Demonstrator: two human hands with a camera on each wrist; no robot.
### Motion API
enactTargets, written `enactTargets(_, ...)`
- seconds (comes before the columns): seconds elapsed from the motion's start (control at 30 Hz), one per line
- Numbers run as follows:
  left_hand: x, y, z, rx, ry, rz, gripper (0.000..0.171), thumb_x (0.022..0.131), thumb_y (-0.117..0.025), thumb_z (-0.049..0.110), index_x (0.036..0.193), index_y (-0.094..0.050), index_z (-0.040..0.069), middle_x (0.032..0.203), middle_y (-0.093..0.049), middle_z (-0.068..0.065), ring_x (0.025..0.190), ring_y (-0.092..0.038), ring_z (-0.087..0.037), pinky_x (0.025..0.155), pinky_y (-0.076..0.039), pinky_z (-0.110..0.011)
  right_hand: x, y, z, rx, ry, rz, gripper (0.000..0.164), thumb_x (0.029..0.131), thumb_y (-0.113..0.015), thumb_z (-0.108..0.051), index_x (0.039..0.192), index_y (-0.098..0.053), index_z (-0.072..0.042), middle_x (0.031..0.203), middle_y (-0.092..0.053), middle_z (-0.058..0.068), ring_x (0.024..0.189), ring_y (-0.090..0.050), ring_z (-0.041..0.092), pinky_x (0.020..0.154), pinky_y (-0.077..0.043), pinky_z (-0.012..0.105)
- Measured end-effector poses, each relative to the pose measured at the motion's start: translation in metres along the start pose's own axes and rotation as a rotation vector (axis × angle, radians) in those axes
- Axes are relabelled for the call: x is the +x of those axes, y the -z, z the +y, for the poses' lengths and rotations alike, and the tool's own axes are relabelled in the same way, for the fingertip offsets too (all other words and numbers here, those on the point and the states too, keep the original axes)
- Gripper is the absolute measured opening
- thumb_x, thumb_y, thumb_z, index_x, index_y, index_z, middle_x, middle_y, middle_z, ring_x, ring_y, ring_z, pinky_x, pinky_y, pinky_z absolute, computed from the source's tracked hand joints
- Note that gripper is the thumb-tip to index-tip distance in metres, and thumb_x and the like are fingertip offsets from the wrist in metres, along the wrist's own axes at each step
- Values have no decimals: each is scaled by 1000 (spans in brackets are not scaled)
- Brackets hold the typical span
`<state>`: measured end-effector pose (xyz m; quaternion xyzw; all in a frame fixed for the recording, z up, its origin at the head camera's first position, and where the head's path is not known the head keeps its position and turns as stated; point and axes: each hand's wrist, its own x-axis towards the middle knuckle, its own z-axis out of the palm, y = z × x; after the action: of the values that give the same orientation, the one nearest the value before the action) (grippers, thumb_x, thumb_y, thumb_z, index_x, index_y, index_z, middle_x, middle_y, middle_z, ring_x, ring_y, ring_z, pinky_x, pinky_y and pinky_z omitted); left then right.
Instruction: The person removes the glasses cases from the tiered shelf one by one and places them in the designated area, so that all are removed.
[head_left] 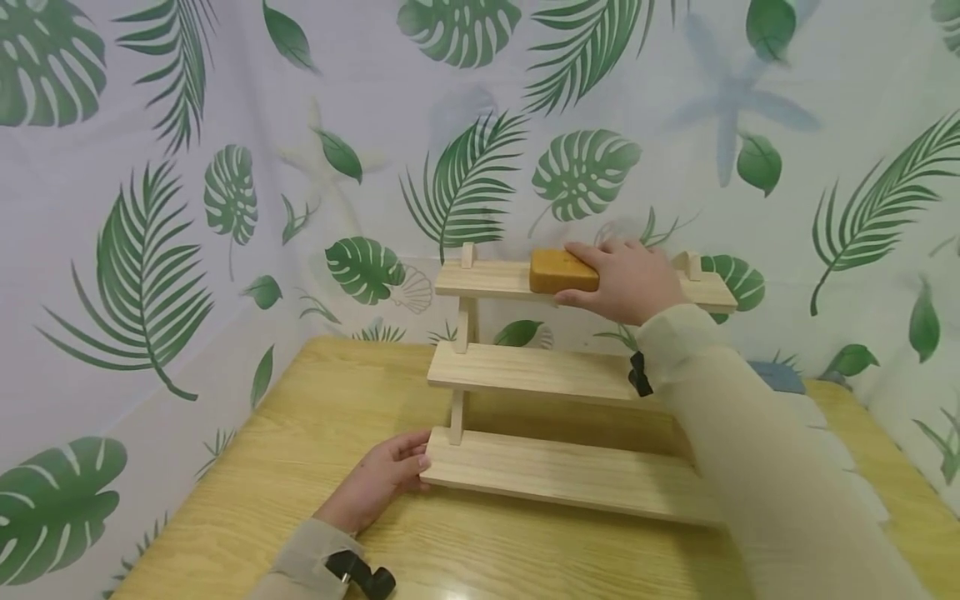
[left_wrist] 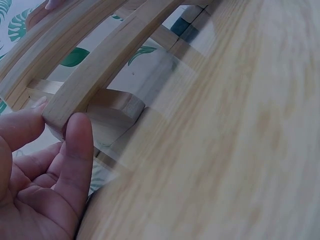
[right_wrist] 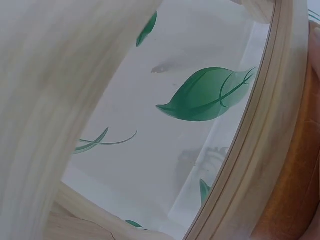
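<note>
A pale wooden three-tier display rack [head_left: 525,367] stands on the table, its shelves stepped up toward the wall. On the top shelf [head_left: 487,279] sits an orange-brown, rounded rectangular block [head_left: 551,275]; up close in the right wrist view its surface [right_wrist: 295,175] looks leathery. My right hand [head_left: 637,279] grips this block from the right, thumb at the front and fingers over the top. Low on the left, my left hand [head_left: 375,479] pinches the end of the bottom shelf [left_wrist: 75,100] between thumb and finger. My right forearm hides the right ends of the lower shelves.
Behind my right forearm, a blue-grey piece [head_left: 780,377] and white pieces [head_left: 832,442] lie on the table. The yellowish wooden table [head_left: 360,383] meets leaf-printed cloth [head_left: 375,100] at the back and left. Small upright pegs [head_left: 468,254] rise from the top shelf's back edge.
</note>
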<state>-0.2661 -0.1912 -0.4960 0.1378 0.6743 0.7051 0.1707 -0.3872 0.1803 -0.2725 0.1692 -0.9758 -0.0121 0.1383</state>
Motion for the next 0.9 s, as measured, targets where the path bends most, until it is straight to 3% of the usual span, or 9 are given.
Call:
enactTargets(0.23,-1,0,-4,3,0,12,61,103,-61,18,154,-35,-5,142,-53,-22,117,-60,-28,89,-56,-39,-10,3,-6,7,5,19,95,82,-52,-85,158,-37,-31,140,-52,19,122,-49,41,95,-42,65)
enactTargets(0.53,0,-3,-3,15,-2,16,59,104,-59,14,153,-34,-7,141,-53,-24,115,-60,-27,89,-56,-39,-22,2,-3,-2,5,34,101,77,-43,-93,159,-35,-34,137,-54,16,118,-50,40,88,-43,61)
enactTargets(0.9,1,-3,-1,26,-19,7,56,105,-56,10,153,-33,-8,142,-51,-26,115,-60,-25,90,-55,-38,-39,0,5,25,61,72,99,78,-49,-88,158,-36,-33,135,-54,16,120,-48,40,96,-38,62)
